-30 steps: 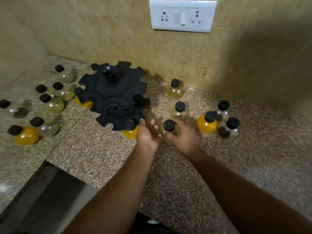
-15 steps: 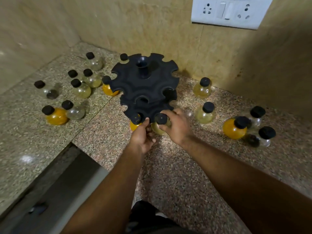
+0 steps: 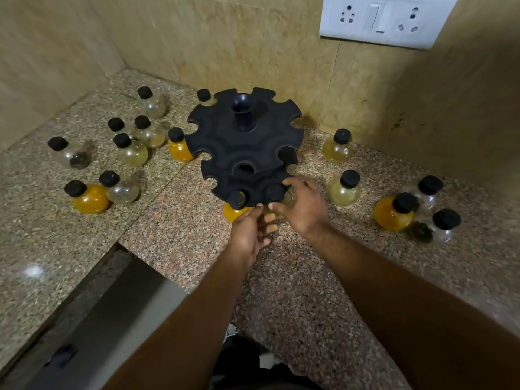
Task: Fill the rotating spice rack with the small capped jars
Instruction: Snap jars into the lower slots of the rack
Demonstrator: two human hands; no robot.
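- Your rack (image 3: 244, 144) stands on the surface (image 3: 295, 291) near the back wall, a black two-tier wheel with open notches round each rim.
- Two jars sit in the near notches of the lower tier: an orange jar (image 3: 233, 211) on the left and a pale jar (image 3: 277, 194) beside it, only their caps and a little of the bodies showing.
- Your right hand (image 3: 302, 208) is loosely curled around the pale jar, fingers at its cap and shoulder; whether you grip it or just touch it, I cannot tell.
- Your left hand (image 3: 251, 232) is half open, fingertips at the rack's near rim beside the orange jar, holding nothing.
- Most of the work remains: loose jars stand in a left cluster (image 3: 126, 153) and a right cluster (image 3: 408, 209), apart from the rack.
- The jars look small and light, round-bellied with narrow necks, clear and probably smooth, so they may slip or roll.
- Take each by the neck under the cap and slide it sideways into a notch.
- The rack likely turns easily, so steady its rim with your left hand.
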